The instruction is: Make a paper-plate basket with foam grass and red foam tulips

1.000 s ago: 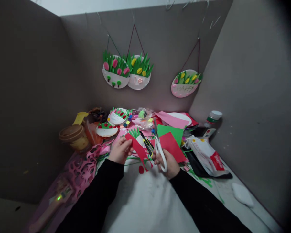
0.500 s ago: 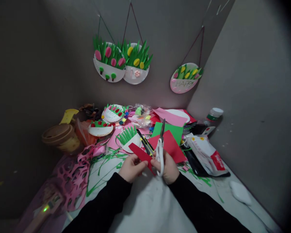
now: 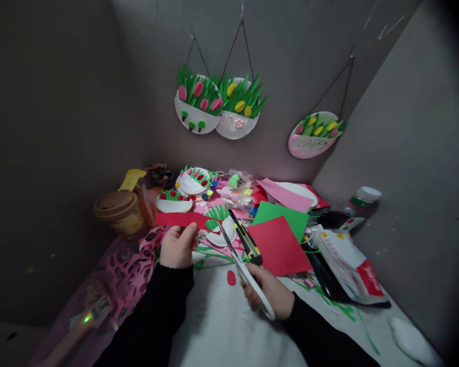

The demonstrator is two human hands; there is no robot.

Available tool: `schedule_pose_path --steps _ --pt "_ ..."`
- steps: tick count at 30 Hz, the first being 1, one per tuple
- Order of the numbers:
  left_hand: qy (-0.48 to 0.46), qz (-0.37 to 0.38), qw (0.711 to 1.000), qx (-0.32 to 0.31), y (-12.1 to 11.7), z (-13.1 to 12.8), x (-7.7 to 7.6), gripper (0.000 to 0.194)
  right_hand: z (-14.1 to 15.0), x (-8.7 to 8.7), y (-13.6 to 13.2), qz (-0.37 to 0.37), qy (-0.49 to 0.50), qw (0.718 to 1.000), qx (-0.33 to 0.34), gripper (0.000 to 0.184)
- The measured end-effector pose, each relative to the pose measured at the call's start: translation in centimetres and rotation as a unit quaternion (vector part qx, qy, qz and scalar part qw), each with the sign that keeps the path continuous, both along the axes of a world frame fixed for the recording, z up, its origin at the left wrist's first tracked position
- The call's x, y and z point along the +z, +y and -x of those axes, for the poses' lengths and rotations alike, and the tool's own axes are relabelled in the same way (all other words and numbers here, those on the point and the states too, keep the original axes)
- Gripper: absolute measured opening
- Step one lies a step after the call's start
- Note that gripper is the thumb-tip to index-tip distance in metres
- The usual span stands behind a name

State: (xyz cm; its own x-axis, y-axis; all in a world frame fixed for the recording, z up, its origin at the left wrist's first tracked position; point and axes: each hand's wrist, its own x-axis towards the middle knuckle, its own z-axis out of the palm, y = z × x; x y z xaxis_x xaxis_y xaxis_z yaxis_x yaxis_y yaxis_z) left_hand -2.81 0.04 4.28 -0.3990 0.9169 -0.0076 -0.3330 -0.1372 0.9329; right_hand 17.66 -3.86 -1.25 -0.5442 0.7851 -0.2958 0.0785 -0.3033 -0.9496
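Between the thumb and fingers of my left hand [image 3: 179, 245] is a strip of red paper [image 3: 176, 219], held up over the table and stretching to both sides of the grip. My right hand [image 3: 270, 290] is closed around the white handles of a pair of scissors [image 3: 248, 278], whose blades point up and left towards the strip's right end. A small red oval cutout [image 3: 231, 278] lies on the pale table between my hands. Just beyond the scissors are a yellow and black utility knife [image 3: 247, 237] and a paper plate with green paper grass [image 3: 222, 229].
A red sheet [image 3: 279, 247] overlaps a green sheet [image 3: 290, 216] on the right, near a white and red packet [image 3: 348, 260]. Pink paper scraps [image 3: 133, 270], a brown tub [image 3: 117, 211] and a glue gun [image 3: 80, 321] are at left. Decorated plates [image 3: 199, 114] hang on the wall.
My hands have moved apart; the red strip went left with my left hand. The scissors swung lower, blades now leftward. A red oval now shows on the table. The view has shifted.
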Motion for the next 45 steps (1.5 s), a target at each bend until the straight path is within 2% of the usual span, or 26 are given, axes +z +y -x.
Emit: schedule_pose_path --steps 5,10,16,19,24,27,37,45 --pt "0.068 0.03 0.997 -0.024 -0.3 -0.5 -0.6 0.028 0.2 0.5 -0.2 -0.023 -0.009 1.0 0.013 0.021" --pt "0.131 0.044 0.99 -0.036 -1.0 -1.4 -0.2 0.028 0.0 1.0 -0.1 -0.087 -0.032 0.996 0.006 0.022" --pt "0.075 0.021 0.997 0.011 -0.7 -0.9 -0.7 0.027 -0.1 1.1 -0.1 -0.108 -0.05 0.993 0.026 0.029" --pt "0.071 0.032 0.997 -0.016 -0.6 -0.9 -0.8 0.026 -0.1 1.2 -0.1 -0.114 -0.062 0.991 0.034 0.028" --pt "0.152 0.066 0.982 -0.093 -1.3 -1.7 -0.5 0.028 -0.3 0.7 -0.1 -0.096 -0.031 0.994 0.041 0.037" --pt "0.18 0.094 0.974 -0.104 -1.6 -2.1 -0.3 0.031 -0.4 0.3 -0.1 -0.092 -0.016 0.995 0.041 0.043" --pt "0.27 0.126 0.951 -0.082 -2.2 -2.4 -0.1 0.044 -0.4 0.3 -0.1 -0.104 -0.012 0.993 0.052 0.049" --pt "0.259 0.128 0.954 -0.075 -2.2 -2.4 0.1 0.043 -0.3 0.2 -0.2 -0.117 -0.022 0.992 0.046 0.05"
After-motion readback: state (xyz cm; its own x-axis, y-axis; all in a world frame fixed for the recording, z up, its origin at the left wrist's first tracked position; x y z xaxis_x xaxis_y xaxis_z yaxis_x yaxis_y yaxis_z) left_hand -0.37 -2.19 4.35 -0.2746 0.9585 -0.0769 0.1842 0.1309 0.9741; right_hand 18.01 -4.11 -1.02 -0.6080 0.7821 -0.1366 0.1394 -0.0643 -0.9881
